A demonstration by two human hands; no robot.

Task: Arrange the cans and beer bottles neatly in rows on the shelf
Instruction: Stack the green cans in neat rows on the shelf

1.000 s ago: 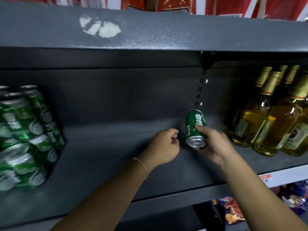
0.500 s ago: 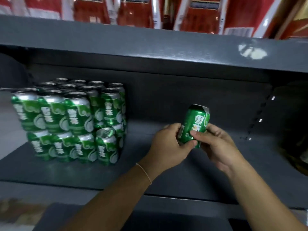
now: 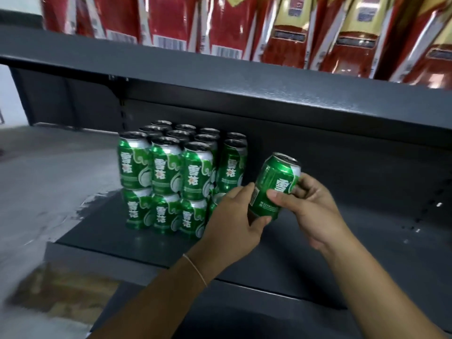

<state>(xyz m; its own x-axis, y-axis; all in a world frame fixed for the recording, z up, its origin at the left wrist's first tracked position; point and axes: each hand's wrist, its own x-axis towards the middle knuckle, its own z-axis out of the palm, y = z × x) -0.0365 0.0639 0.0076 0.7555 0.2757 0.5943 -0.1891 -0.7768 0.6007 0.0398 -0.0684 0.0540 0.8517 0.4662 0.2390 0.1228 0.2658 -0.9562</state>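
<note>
Both hands' fingers curl round one green aluminium beer can, tilted with its top leaning right: the left hand grips its lower end, the right hand pinches its side with thumb in front. The can is held above the dark grey metal shelf, just right of a two-tier block of matching green cans. Red packets line the upper shelf.
</note>
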